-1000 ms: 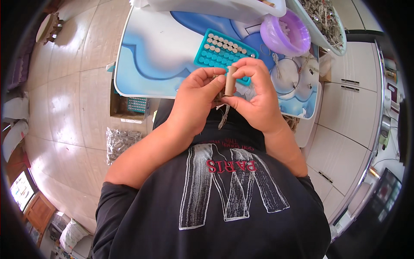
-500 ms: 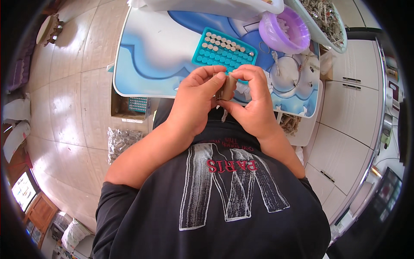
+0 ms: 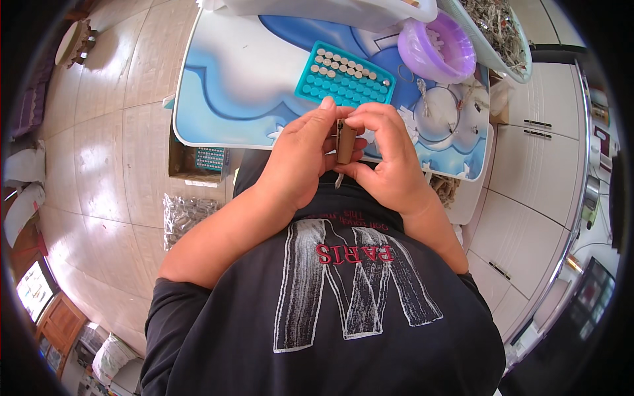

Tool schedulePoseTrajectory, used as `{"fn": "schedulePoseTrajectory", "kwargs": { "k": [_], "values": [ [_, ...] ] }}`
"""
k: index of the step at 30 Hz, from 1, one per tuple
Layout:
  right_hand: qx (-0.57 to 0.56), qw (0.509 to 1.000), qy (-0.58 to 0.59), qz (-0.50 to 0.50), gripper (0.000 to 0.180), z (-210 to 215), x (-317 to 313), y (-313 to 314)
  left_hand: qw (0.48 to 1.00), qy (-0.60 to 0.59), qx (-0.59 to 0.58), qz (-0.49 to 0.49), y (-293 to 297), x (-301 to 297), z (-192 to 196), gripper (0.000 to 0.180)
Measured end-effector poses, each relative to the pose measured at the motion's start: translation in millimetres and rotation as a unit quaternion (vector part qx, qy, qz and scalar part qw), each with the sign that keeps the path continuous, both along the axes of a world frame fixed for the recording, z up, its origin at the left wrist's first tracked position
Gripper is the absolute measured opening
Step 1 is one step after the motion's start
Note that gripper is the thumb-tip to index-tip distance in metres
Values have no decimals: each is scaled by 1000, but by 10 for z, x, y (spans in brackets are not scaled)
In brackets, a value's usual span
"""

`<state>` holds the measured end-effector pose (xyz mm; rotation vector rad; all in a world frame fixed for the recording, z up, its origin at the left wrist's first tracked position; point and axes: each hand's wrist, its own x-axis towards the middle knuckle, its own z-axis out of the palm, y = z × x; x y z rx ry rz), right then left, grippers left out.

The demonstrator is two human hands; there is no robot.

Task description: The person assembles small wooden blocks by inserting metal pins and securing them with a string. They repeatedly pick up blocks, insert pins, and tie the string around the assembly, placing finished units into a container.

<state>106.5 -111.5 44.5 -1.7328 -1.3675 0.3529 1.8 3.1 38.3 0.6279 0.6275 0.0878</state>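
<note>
Between my hands, just off the table's near edge, is a small brown, cardboard-like piece (image 3: 346, 145) with a dark edge, held upright. Its exact kind I cannot make out. My left hand (image 3: 290, 155) supports it from behind with curled fingers, the thumb lifted off. My right hand (image 3: 393, 155) closes on it from the right, index finger at the top and thumb low down. A thin, light strand (image 3: 339, 181) hangs beneath. Beyond my fingers lies a teal tray (image 3: 353, 96) of round holes, the far rows filled with pale round pieces.
The table (image 3: 228, 99) has a blue-and-white pattern. At its far right stand a purple bowl (image 3: 456, 56) lined with plastic and a pale basket (image 3: 522, 69) of tangled scraps. Below left are a cardboard box (image 3: 198, 179) and a clear bag (image 3: 188, 214) of small parts.
My left thumb has lifted off the brown piece, and my right hand has shifted its hold. The piece has turned and sits slightly lower, with more of its face showing.
</note>
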Motion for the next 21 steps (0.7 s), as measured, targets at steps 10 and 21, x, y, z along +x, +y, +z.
{"fn": "schedulePoseTrajectory", "kwargs": {
  "k": [10,21],
  "values": [
    [1,1000,-19,1,59,-40,30,-7,999,-27,17,-24,5,-25,-20,41],
    [-33,995,92,4,47,-3,133,-142,942,-82,315,-80,-86,-93,-100,62]
  ]
}}
